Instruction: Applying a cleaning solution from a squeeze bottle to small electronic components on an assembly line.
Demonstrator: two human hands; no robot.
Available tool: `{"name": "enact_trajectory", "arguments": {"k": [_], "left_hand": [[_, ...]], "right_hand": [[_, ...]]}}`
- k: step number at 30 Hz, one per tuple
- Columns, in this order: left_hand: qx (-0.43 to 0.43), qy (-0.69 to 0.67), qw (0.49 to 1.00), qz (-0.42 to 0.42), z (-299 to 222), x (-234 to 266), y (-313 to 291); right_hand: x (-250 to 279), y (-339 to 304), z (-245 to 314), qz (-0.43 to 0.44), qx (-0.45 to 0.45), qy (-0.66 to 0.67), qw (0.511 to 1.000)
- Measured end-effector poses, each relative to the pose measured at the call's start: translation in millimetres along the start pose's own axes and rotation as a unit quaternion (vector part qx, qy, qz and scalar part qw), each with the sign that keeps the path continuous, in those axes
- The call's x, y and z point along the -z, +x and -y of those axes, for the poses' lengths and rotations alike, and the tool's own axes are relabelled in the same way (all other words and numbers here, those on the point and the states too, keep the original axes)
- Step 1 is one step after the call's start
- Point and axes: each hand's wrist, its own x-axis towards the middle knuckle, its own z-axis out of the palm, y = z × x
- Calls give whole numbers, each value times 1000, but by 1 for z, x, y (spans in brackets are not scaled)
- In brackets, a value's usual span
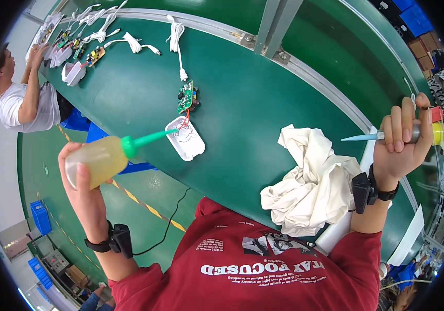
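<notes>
My left hand is wrapped round a clear squeeze bottle with yellowish liquid and a long green nozzle. The nozzle tip lies over the upper part of a white plastic housing on the bench; whether it touches I cannot tell. Red wires join that housing to a green circuit board, which has a coiled white cable beyond it. Out at the right, my right hand grips a dispensing tool with a light-blue tapered nozzle, pointing left. Its rear has yellow and red parts, partly hidden by my fingers.
A crumpled white cloth lies on the green bench near me. More circuit boards with cables line the far left, where a co-worker handles some. A metal post rises from the bench's back rail.
</notes>
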Motion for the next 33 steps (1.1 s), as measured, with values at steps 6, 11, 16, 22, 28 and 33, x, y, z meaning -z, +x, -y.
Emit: {"name": "enact_trajectory", "arguments": {"k": [6,11,16,22,28,33], "left_hand": [[114,-699,703,65,52,0,-1],[39,-658,751,26,54,-46,8],[-3,-671,740,45,48,-69,33],[-49,-658,733,165,51,-69,66],[-81,-376,923,7,58,-77,81],[-111,7,993,25,70,-75,117]], "right_hand": [[-4,-3,0,-21,10,-10,1000],[-6,-5,1,-27,20,-11,999],[-4,-8,0,-20,20,3,1000],[-5,-10,0,-11,25,6,1000],[-4,-11,0,-21,32,-1,999],[-3,-13,0,-22,34,2,999]]}}
